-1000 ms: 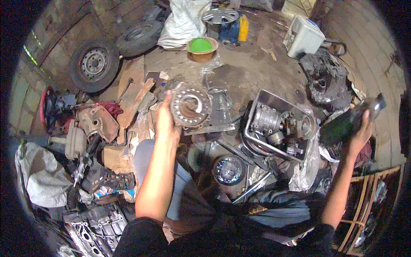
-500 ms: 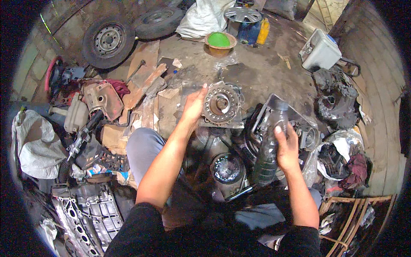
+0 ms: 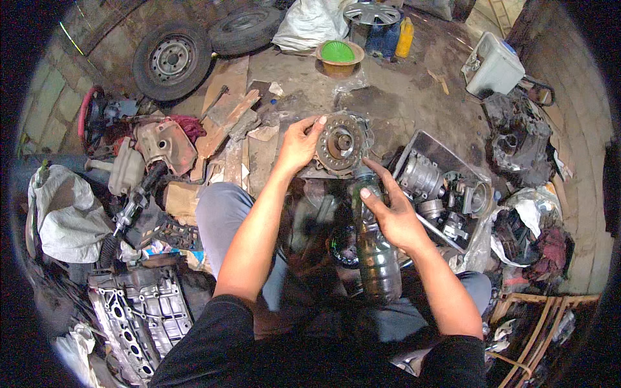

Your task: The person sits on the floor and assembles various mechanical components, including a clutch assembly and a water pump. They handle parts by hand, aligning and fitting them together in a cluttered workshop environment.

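Note:
My left hand (image 3: 299,143) grips the left rim of a round toothed metal part (image 3: 341,143), a gear-like disc with a hub in its middle, held over the dirt floor. My right hand (image 3: 392,216) is wrapped around a dark clear plastic bottle (image 3: 375,249), which is tilted with its neck toward the disc's lower edge. The bottle's mouth sits just below the disc; whether it touches is unclear. My knees in grey trousers (image 3: 223,210) frame the spot.
A metal tray (image 3: 432,145) of greasy machine parts lies to the right. Two wheels with tyres (image 3: 171,59) lie far left, a green bowl (image 3: 339,52) and yellow can (image 3: 405,37) at the back. An engine casting (image 3: 139,313) lies near left; wooden boards (image 3: 223,113) and rags lie about.
My right hand brought the bottle from far right in toward the middle, neck now by the disc. My left hand has stayed on the disc throughout.

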Demonstrator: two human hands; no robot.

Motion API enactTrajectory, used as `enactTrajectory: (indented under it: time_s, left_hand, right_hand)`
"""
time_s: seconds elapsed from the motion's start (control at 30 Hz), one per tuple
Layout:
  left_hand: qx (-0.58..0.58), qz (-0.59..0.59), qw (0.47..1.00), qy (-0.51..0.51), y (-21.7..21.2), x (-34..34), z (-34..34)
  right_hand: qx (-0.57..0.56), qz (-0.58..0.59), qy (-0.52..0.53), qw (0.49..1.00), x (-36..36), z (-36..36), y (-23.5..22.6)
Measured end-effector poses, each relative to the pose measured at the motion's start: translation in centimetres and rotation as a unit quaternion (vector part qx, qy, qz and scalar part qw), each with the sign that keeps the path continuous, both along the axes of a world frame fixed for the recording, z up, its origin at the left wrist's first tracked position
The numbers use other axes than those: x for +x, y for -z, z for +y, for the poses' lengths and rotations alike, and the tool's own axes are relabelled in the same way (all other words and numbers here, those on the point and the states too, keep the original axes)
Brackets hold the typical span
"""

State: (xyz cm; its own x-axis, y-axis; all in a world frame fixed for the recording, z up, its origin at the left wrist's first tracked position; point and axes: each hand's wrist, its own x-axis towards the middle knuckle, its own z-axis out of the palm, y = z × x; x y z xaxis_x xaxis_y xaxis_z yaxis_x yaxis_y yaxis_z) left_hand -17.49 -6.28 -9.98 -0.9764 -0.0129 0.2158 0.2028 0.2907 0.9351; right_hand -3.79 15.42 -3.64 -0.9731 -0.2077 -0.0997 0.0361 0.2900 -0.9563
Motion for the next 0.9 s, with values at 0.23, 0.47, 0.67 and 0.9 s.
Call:
enactTrajectory:
  time_s: [0.23, 0.47, 0.67, 0.9]
  left_hand:
    - [-0.043, -0.048, 0.995, 0.07, -2.1, 1.4, 0.0]
    - [-0.127, -0.004, 0.987, 0.094, -2.0, 2.0, -1.3]
    - [-0.112, -0.002, 0.992, 0.052, -3.6, 3.0, -1.2]
    - [-0.208, 0.158, 0.963, -0.071, -2.7, 3.5, 0.4]
  right_hand:
    - [-0.026, 0.037, 0.067, 0.997, -0.7, 2.2, -0.1]
    - [0.058, 0.113, 0.099, 0.987, -0.7, 3.9, -2.8]
    - [0.064, 0.16, 0.121, 0.978, -0.8, 5.2, -3.4]
    - [0.057, 0.166, 0.14, 0.974, -0.7, 5.4, -3.6]
